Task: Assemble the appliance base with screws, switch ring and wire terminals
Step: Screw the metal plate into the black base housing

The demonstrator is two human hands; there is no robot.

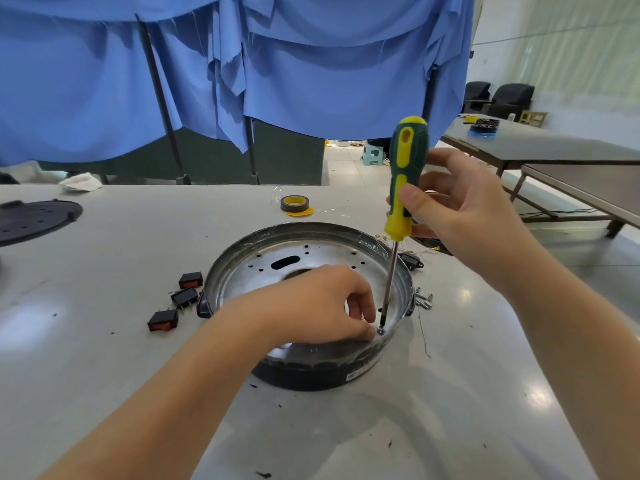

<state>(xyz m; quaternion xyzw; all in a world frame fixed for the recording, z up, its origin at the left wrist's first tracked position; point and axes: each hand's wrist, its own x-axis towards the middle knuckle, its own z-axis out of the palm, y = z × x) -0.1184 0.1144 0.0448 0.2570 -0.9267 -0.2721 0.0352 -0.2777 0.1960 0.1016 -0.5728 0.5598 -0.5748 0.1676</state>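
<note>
Screw-driving looks to be the step in hand: the appliance base (311,299) sits open side up on the table (121,358), and the right hand (460,216) grips the screwdriver (403,188) by its handle, held nearly upright with the tip on a screw (380,330) at the near right of the inner plate. The left hand (325,306) rests inside the base, fingertips pinched beside that screw to steady it. Next move likely calls for downward pressure and turning, keeping the shaft upright so the tip stays seated
</note>
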